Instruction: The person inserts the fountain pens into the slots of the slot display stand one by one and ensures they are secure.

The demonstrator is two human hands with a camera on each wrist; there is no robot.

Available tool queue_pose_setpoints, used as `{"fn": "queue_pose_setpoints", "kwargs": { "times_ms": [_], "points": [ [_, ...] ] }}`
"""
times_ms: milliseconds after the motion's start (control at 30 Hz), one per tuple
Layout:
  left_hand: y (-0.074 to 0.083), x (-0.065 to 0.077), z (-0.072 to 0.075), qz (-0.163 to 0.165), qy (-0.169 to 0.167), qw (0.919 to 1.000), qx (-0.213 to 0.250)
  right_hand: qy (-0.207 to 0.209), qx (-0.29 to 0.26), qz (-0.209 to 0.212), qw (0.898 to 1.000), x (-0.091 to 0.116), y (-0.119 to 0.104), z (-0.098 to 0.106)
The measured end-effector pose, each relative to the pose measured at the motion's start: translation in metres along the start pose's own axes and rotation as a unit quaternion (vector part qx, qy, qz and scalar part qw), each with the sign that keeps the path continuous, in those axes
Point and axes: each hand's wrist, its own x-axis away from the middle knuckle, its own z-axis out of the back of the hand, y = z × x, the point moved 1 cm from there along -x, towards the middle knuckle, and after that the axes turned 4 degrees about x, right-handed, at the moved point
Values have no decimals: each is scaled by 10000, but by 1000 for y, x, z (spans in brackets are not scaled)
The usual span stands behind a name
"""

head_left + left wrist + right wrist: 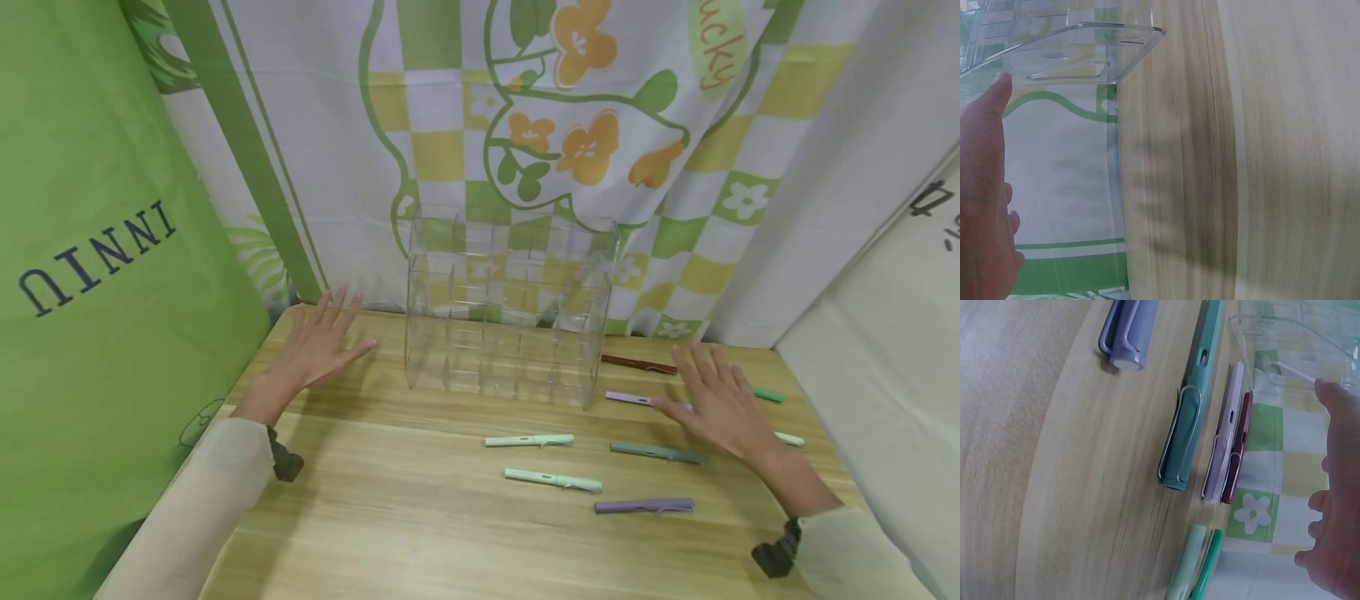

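My left hand (318, 340) is held with its fingers spread near the table's back left corner, holding nothing. A clear compartment organizer (501, 358) stands upright to the right of it. Over the right side of the table my right hand (720, 402) has its fingers extended and holds nothing. Around and below it lie a dark red pen (637, 363), a lilac pen (630, 398), a teal pen (1186, 425), a bright green pen (1207, 565) and a pale green pen (1186, 562), partly hidden in the head view. Nearer the front is a purple pen (645, 506).
Two mint pens, one farther back (529, 440) and one nearer (553, 479), lie in front of the organizer on the wooden table (390, 517). Behind hangs a patterned curtain (570, 150). Green fabric (97, 358) borders the left, white fabric (885, 333) the right.
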Motion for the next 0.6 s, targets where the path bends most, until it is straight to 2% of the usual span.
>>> {"fn": "queue_pose_setpoints", "kwargs": {
  "times_ms": [300,600],
  "points": [
    [5,-3,1,-174,56,9998,108,268,13,341,9991,4,-10,-2],
    [17,-7,0,-307,257,9974,591,383,-64,562,9977,9,-20,-1]
  ]
}}
